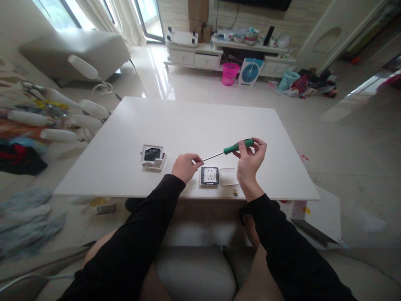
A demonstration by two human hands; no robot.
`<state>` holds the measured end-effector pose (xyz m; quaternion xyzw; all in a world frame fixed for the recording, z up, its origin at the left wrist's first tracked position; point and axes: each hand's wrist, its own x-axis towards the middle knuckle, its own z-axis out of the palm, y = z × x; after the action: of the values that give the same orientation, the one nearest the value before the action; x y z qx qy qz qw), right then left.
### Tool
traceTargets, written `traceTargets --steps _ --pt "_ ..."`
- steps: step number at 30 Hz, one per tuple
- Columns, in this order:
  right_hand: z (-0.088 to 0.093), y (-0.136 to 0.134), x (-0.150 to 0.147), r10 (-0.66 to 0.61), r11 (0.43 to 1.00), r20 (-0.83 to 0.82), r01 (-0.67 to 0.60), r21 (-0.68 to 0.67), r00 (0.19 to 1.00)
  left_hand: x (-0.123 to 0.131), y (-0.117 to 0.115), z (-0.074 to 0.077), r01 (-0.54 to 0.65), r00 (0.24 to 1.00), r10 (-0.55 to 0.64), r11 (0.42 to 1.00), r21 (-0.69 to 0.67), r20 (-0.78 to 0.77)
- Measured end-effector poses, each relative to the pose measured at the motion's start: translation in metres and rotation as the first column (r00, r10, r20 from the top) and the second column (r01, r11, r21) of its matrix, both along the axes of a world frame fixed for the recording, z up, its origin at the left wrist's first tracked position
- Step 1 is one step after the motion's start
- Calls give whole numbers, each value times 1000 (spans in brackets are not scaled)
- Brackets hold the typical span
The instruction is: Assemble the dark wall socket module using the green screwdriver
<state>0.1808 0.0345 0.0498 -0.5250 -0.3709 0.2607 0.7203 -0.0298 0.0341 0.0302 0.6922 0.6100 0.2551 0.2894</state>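
My right hand (250, 161) is closed round the green handle of a screwdriver (233, 149), held level above the white table (194, 125). The steel shaft runs left to my left hand (185, 166), whose fingers pinch its tip. Just below the shaft, near the table's front edge, lies a grey wall socket insert (209, 175) face up. A white cover plate (228, 176) lies right beside it. Farther left sits a white socket box with a dark module (153, 156).
A small yellow sticker (235, 192) marks the table's front edge. A clothes rack with padded arms (62, 117) stands at the left. A TV cabinet (219, 56), a pink bin (230, 73) and a fan (250, 72) stand far behind.
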Motion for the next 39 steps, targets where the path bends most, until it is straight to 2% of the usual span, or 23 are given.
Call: traceTargets --steps 8,12,19,24,32,39 --pt "-2 2 2 -20 1000 4 20 15 1000 3 -2 11 49 992 -41 997 -64 121" --pt "-2 3 2 -24 999 1 24 25 1000 3 -1 11 43 991 -34 997 -65 133" --pt "1 1 -1 -16 999 23 15 41 1000 -1 0 7 -28 995 27 1000 5 94" --pt "0 1 0 -32 999 35 31 29 999 -2 -1 8 -35 998 32 997 68 55" --pt "-1 2 3 -32 999 11 32 8 999 -2 -3 11 -9 999 16 982 187 -41" --pt "3 -2 0 1 1000 74 -3 18 997 -5 -4 7 46 994 -28 984 175 -104"
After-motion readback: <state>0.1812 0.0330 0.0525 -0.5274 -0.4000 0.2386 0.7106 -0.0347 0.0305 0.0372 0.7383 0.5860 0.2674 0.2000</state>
